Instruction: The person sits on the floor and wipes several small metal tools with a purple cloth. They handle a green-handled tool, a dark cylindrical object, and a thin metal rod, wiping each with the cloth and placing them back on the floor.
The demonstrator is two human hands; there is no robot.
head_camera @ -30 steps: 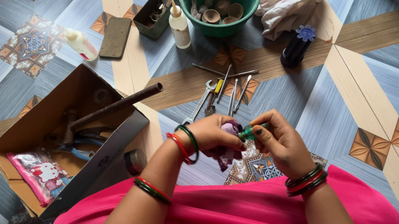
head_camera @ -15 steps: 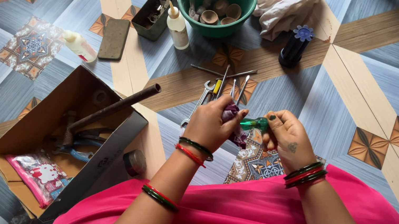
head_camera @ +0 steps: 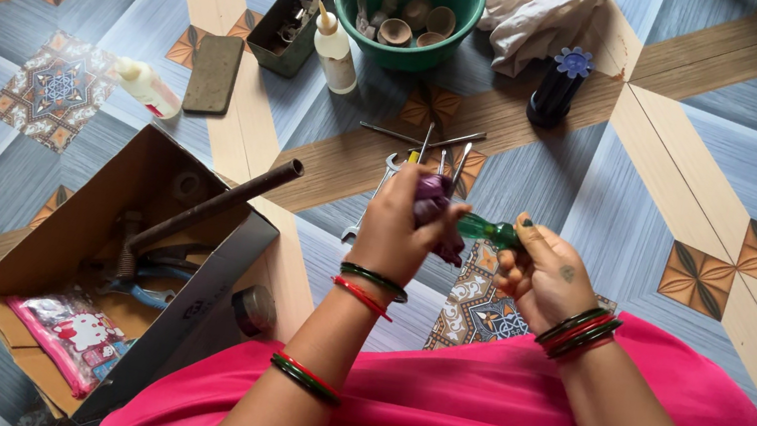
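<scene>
Gripping a purple cloth (head_camera: 433, 210), left hand (head_camera: 396, 231); right hand (head_camera: 543, 275) pinching green-handled screwdriver (head_camera: 487, 229).

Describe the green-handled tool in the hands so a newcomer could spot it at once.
Start from the green bowl at the top and drop straight down past the loose metal tools on the floor to the two hands. The screwdriver spans between them: right hand on its handle, left hand pressing a purple cloth at its other end. It alone has a translucent green handle.
</scene>
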